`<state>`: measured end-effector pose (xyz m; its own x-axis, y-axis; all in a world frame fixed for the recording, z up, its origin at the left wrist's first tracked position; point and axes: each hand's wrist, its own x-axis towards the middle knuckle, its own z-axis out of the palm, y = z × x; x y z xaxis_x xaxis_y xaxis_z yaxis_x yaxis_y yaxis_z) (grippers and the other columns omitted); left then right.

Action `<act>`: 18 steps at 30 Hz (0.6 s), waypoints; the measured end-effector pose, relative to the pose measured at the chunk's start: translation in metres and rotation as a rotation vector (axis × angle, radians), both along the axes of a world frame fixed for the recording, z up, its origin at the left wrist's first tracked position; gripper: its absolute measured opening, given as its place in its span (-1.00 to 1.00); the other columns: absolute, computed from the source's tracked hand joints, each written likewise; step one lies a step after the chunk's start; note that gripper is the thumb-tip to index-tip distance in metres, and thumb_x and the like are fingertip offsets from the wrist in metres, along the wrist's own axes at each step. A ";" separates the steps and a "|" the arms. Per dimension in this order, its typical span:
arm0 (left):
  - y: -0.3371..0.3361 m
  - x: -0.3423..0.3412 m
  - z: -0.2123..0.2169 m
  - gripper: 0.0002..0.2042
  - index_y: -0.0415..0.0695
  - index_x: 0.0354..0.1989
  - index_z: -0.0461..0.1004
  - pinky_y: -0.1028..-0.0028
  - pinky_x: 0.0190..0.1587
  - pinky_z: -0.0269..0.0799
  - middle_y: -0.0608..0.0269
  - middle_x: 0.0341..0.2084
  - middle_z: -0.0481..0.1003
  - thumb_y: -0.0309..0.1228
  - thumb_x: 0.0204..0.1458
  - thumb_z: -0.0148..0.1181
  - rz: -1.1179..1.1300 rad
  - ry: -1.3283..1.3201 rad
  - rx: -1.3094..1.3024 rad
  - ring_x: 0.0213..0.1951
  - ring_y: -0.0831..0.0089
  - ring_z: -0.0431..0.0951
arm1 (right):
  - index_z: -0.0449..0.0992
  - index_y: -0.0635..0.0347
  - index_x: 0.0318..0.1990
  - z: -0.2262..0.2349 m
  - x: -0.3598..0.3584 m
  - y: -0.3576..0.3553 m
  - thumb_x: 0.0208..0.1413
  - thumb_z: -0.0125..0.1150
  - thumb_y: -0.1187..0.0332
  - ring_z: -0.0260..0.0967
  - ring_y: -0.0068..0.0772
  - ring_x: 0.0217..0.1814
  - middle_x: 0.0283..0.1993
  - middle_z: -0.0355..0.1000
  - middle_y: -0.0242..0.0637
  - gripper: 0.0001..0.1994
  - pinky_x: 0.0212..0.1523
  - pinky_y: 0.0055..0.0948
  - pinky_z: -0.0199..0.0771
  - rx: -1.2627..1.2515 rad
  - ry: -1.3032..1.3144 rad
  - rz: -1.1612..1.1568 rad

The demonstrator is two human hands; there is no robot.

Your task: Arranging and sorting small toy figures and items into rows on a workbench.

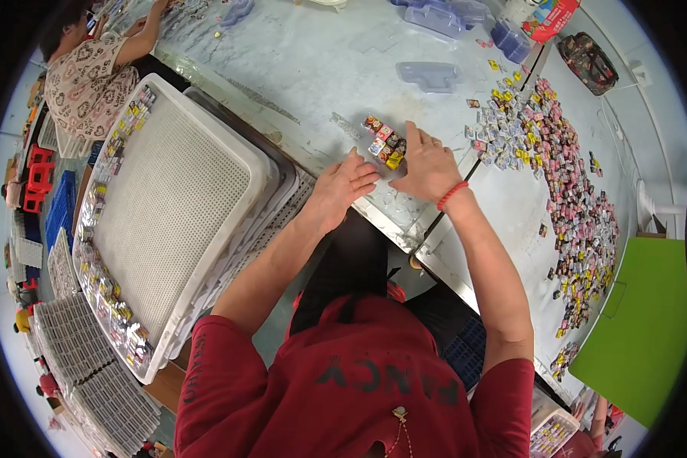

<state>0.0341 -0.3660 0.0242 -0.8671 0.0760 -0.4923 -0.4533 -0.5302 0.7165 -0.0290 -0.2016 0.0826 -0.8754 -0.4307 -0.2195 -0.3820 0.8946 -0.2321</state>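
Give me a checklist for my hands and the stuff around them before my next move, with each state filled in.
1. Small packets bunched together: ok, they sit in a close group on the table, near its front edge.
2. Left hand unloaded: ok, fingers extended beside the group, no grip visible.
3. Right hand touching the group: cannot tell, its fingers and thumb are spread right beside it.
4. Loose packets in tidy rows: not ok, they lie scattered in a heap on the right.
5. White perforated tray within view: ok, at left, with packages along its left side.
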 end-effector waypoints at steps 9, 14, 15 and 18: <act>0.001 0.002 0.000 -0.32 -0.50 0.16 0.09 0.29 0.12 0.37 -0.16 0.04 0.33 -0.02 0.20 -0.03 0.006 0.025 0.005 0.05 0.18 0.43 | -0.06 0.30 0.30 -0.024 -0.011 0.001 -0.26 0.35 0.38 0.31 0.21 0.10 0.09 0.28 0.21 -0.08 0.12 -0.12 0.35 -0.003 -0.038 -0.023; 0.008 -0.006 -0.006 -0.43 -0.46 0.09 0.16 0.27 0.11 0.38 -0.10 -0.01 0.35 -0.11 0.21 0.01 0.034 -0.005 0.033 0.01 0.18 0.44 | 0.01 0.26 0.17 -0.024 -0.009 -0.001 -0.26 0.36 0.44 0.36 0.21 -0.01 -0.02 0.31 0.15 -0.21 -0.04 -0.10 0.46 0.004 -0.069 0.011; 0.011 -0.011 -0.006 -0.47 -0.45 0.06 0.19 0.27 0.10 0.39 -0.08 -0.02 0.36 -0.14 0.21 0.01 0.057 -0.021 0.051 -0.01 0.19 0.45 | 0.01 0.26 0.17 -0.027 -0.010 0.002 -0.26 0.36 0.44 0.36 0.21 -0.01 -0.02 0.31 0.15 -0.21 -0.04 -0.10 0.46 0.006 -0.062 0.014; 0.011 -0.027 -0.017 -0.48 -0.41 -0.01 0.25 0.29 0.04 0.42 -0.03 -0.09 0.40 -0.11 0.17 0.08 0.021 -0.042 0.076 -0.08 0.22 0.47 | 0.00 0.25 0.17 -0.033 -0.014 0.008 -0.26 0.34 0.45 0.35 0.25 -0.02 -0.02 0.29 0.20 -0.21 -0.03 -0.08 0.45 -0.055 -0.060 0.015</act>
<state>0.0072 -0.3553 0.0073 -0.8475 0.0968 -0.5219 -0.4706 -0.5919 0.6543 -0.0433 -0.1936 0.0496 -0.8547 -0.4565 -0.2472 -0.3789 0.8741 -0.3039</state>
